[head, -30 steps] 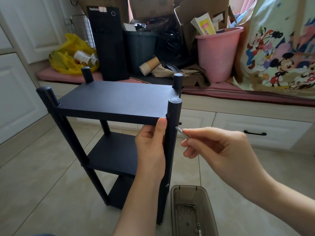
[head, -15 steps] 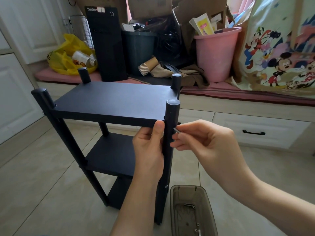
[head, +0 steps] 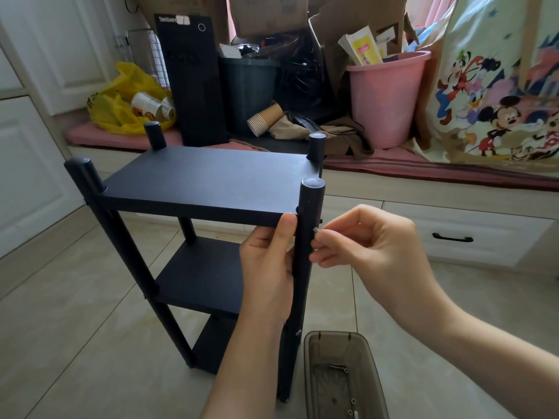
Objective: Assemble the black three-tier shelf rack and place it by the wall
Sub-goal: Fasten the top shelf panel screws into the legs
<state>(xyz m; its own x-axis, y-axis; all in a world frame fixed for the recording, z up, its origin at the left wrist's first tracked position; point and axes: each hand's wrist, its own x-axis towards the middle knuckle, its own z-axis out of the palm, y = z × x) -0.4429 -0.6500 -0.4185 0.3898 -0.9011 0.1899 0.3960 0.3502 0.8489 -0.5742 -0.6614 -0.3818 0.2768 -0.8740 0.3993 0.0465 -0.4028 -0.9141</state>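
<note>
Fingertips of my right hand pinch a slim silver bolt against the near right post, just under the top shelf. My left hand wraps that post. The rack stands on the tile floor. I judge I'm fastening the top tier; next, the bolt needs to go squarely into its hole.

Person's limbs as seen from the head camera. Left hand and right hand are both bare, each on a bare forearm cut off by the lower frame edge. Fingers are slender; the left thumb carries a short, rounded nail
</note>
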